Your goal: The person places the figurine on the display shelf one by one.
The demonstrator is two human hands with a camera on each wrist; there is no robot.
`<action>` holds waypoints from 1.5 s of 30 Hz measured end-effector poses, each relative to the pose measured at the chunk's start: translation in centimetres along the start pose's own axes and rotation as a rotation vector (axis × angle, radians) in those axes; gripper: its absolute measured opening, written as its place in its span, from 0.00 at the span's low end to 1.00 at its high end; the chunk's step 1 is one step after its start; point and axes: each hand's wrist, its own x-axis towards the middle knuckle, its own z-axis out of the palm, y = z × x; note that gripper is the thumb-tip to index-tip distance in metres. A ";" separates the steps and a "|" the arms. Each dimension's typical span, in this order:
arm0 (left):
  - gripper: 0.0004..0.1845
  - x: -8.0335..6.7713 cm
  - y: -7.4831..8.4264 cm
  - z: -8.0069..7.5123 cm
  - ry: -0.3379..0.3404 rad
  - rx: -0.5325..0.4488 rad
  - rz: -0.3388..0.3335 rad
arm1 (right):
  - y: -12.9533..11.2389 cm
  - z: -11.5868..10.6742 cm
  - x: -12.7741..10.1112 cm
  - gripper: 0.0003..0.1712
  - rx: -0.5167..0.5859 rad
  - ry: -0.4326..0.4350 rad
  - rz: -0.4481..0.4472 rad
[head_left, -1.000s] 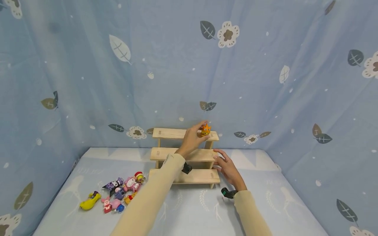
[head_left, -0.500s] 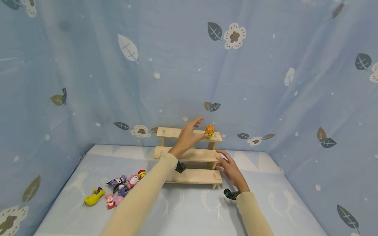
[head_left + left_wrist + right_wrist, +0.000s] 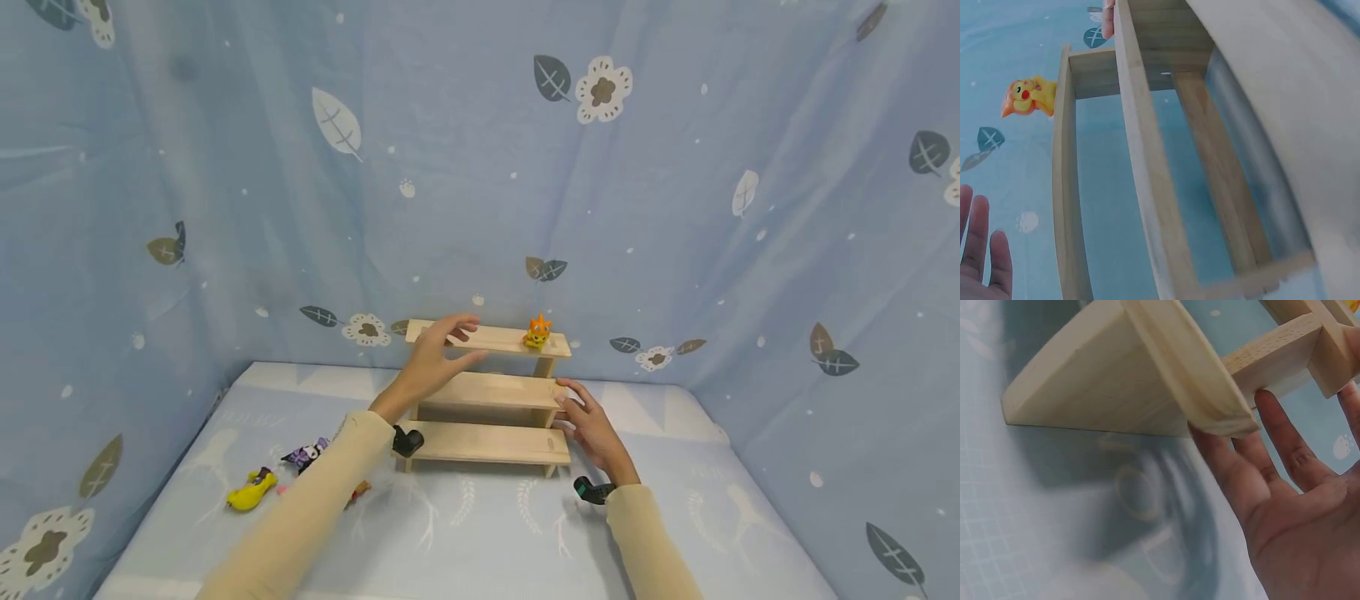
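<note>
A small orange spiky toy [image 3: 537, 332] stands on the right end of the top board of a three-step wooden shelf [image 3: 487, 390]. My left hand [image 3: 463, 338] hovers open in front of the top board's left half, fingers spread, holding nothing, well left of the toy. My right hand [image 3: 564, 396] is open, its straight fingers touching the right end of the middle board. In the left wrist view the orange toy [image 3: 1029, 97] lies beyond the shelf boards [image 3: 1141, 156]. The right wrist view shows my right hand's fingers [image 3: 1235, 481] under a board end [image 3: 1116, 375].
A yellow toy [image 3: 251, 492] and a purple-and-black toy [image 3: 306, 454] lie on the blue cloth [image 3: 487, 533] to the left, others partly hidden by my left sleeve [image 3: 300, 525]. Patterned blue fabric walls stand behind and at both sides.
My left hand has let go of the orange toy and drawn back to the left, open. The toy now stands alone on the top board. My right hand has stayed by the middle board.
</note>
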 end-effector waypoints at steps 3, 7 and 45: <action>0.29 -1.4 0.0 -1.1 -0.025 0.002 0.000 | 0.0 0.0 0.1 0.29 0.002 -0.004 0.008; 0.28 -3.1 0.1 -2.6 -0.063 0.002 -0.018 | -0.2 -0.1 0.0 0.31 -0.023 -0.002 0.011; 0.25 -17.4 -1.7 -12.2 -0.136 0.346 -0.231 | -0.2 0.3 0.0 0.31 -0.003 -0.003 0.026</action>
